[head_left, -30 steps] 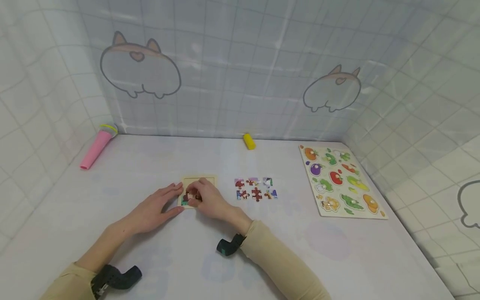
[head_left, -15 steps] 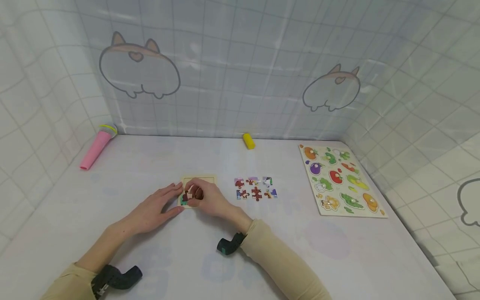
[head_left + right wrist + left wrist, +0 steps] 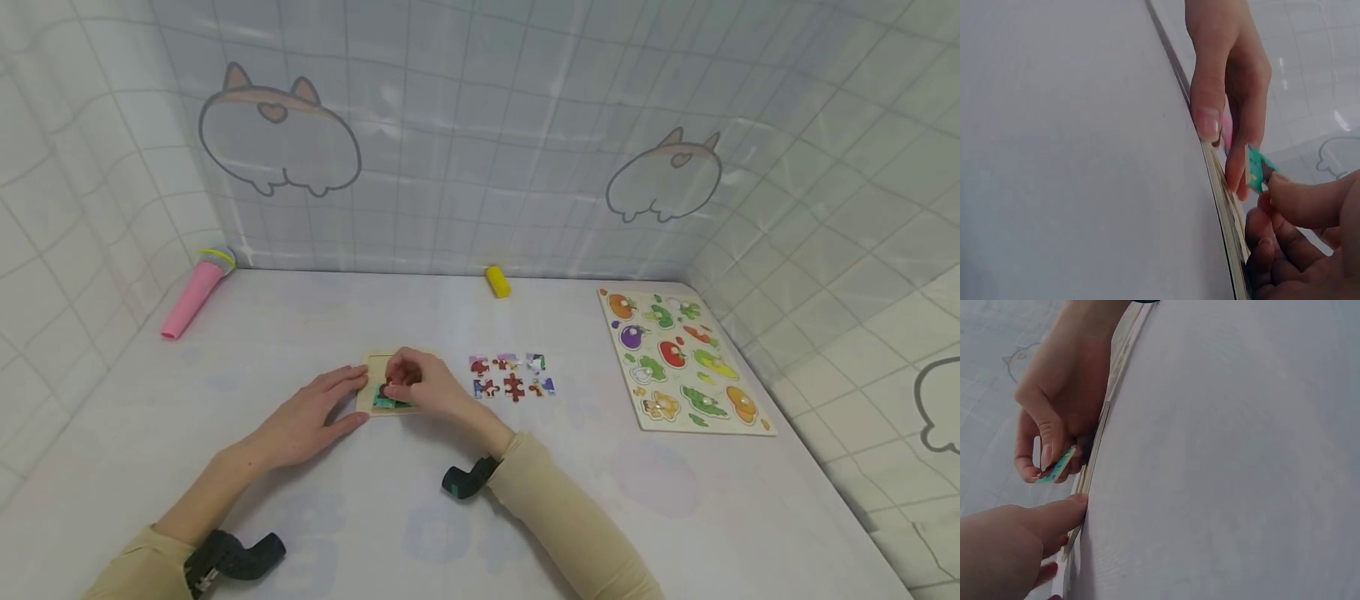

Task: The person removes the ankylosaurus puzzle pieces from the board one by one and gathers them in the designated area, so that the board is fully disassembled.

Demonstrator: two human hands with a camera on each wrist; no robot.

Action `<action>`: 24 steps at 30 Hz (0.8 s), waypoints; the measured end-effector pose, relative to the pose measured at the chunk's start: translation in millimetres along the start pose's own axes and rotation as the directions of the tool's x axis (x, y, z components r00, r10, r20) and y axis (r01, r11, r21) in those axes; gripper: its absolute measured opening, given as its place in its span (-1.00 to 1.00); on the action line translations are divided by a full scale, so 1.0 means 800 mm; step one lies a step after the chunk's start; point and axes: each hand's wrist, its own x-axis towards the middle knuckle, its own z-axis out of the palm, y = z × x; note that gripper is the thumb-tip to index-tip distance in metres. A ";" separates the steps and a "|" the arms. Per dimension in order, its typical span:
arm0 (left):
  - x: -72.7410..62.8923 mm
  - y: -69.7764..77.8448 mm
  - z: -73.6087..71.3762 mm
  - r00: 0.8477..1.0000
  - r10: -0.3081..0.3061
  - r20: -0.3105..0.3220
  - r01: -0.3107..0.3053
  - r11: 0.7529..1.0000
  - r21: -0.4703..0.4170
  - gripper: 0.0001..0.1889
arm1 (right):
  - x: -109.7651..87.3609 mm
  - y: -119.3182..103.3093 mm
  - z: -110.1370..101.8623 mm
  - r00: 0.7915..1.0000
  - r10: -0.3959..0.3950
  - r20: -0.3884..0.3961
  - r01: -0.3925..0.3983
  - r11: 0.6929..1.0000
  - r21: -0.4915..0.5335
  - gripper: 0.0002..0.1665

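A small jigsaw puzzle piece with green print is pinched between the thumb and fingers of my right hand. In the right and left wrist views it is tilted, raised above a thin wooden puzzle tray. Green puzzle pieces show under the right hand, which hides much of the tray. My left hand lies at the tray's left side, fingers extended. Its thumb touches the near edge, and its fingertips touch the left edge higher up.
Several loose jigsaw pieces lie in two rows to the right of the tray. A vegetable peg board is farther right. By the back wall are a yellow cylinder and, at left, a pink toy microphone.
My right hand has shifted slightly right and lifted with a piece pinched in it. The brown-and-green picture part at the tray's left side is gone, baring wood there. The left hand stays put.
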 end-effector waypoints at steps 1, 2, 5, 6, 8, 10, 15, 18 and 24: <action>0.000 0.001 0.000 1.000 0.014 0.001 -0.014 1.000 -0.003 -0.40 | -0.001 -0.004 -0.002 1.000 0.011 0.002 -0.011 1.000 0.016 -0.85; 0.001 0.002 0.000 1.000 0.029 0.005 -0.029 1.000 -0.007 -0.44 | -0.004 -0.010 -0.005 1.000 0.018 0.004 -0.018 0.999 0.031 -0.85; 0.002 0.006 -0.001 0.997 0.070 0.030 -0.069 0.997 -0.021 -0.54 | -0.014 -0.031 -0.011 1.000 0.027 0.014 -0.027 0.998 0.048 -0.83; 0.002 0.007 -0.001 0.996 0.080 0.037 -0.079 0.997 -0.025 -0.56 | -0.016 -0.037 -0.013 0.999 0.028 0.018 -0.029 0.998 0.050 -0.82; 0.002 0.009 0.000 0.995 0.095 0.041 -0.094 0.995 -0.028 -0.59 | -0.019 -0.042 -0.015 0.999 0.024 0.026 -0.025 0.999 0.047 -0.80; 0.003 0.010 0.000 0.993 0.108 0.038 -0.107 0.994 -0.019 -0.60 | -0.017 -0.037 -0.014 0.999 0.028 0.030 -0.029 0.999 0.046 -0.80; 0.004 0.011 0.005 0.993 0.115 0.034 -0.114 0.993 -0.018 -0.59 | -0.008 -0.007 -0.008 0.999 0.035 0.026 -0.036 0.999 0.035 -0.81; 0.004 0.012 0.007 0.993 0.111 0.040 -0.110 0.994 -0.025 -0.59 | -0.013 0.001 -0.011 0.999 0.029 0.032 -0.029 0.999 0.015 -0.82; 0.004 0.015 0.005 0.993 0.108 0.038 -0.108 0.994 -0.007 -0.58 | -0.046 -0.004 -0.043 0.999 0.031 0.016 -0.030 0.998 -0.050 -0.82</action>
